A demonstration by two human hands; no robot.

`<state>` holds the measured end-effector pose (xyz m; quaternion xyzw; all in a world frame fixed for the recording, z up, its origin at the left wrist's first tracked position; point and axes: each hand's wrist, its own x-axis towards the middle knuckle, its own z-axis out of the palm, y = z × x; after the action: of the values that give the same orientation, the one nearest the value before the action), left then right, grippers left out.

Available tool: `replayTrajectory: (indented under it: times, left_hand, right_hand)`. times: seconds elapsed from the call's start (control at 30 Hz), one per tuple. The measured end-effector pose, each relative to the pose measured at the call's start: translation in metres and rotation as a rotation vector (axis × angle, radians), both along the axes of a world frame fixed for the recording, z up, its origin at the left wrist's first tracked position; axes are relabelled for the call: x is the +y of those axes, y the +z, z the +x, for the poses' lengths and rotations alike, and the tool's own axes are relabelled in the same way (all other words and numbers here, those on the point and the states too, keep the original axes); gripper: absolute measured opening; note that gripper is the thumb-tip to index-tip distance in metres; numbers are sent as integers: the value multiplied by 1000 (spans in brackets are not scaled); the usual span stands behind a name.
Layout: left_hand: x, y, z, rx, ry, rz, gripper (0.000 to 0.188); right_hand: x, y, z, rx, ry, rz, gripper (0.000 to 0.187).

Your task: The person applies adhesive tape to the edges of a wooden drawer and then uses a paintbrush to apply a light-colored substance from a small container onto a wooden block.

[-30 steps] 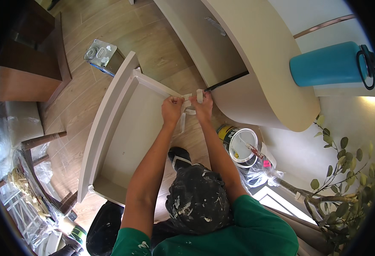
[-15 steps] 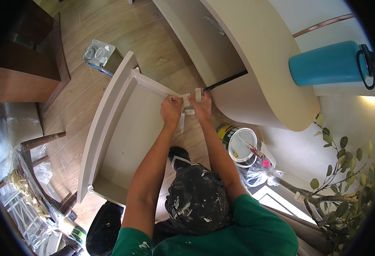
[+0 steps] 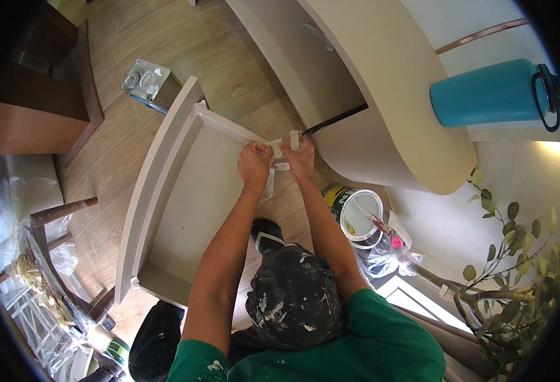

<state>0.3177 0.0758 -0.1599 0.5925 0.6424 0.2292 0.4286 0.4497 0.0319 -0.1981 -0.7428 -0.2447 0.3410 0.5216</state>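
Observation:
My left hand (image 3: 254, 167) is closed in a pinch at the far right corner of a pale drawer (image 3: 191, 184), its fingertips on a short piece of cream masking tape (image 3: 277, 148). Right beside it, my right hand (image 3: 301, 160) is closed around more of the tape, and a pale loop (image 3: 282, 165) shows between the two hands. Another pale strip (image 3: 270, 183) hangs just below. Part of the tape is hidden by my fingers. The drawer lies to the left of my arms, with its curved front on the far left side.
A curved beige cabinet (image 3: 362, 137) stands right of my hands, with a teal bottle (image 3: 483, 94) on top. Below it are a paint bucket (image 3: 362, 213) with a brush and a leafy plant (image 3: 512, 254). A metal can (image 3: 147, 81) sits behind the drawer; plastic-wrapped furniture (image 3: 38, 191) lines the left.

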Motion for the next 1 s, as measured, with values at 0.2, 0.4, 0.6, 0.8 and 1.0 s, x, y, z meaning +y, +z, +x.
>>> replayTrajectory:
  times: [0.2, 0.4, 0.6, 0.8, 1.0]
  left_hand:
    - [0, 2, 2, 52, -24, 51, 15]
    - [2, 3, 5, 188, -84, 66, 16]
    - [-4, -14, -2, 257, 111, 81, 44]
    - [-15, 31, -103, -14, 77, 295, 42]
    - [-120, 194, -283, 83, 74, 376, 37]
  right_hand:
    - [0, -5, 0, 7, -10, 1, 58]
    - [-1, -1, -1, -35, -25, -15, 60]
    - [-5, 16, -13, -399, -82, -55, 53]
    - [-59, -21, -4, -521, -61, -139, 61]
    - [-114, 4, 17, -725, 142, -109, 54]
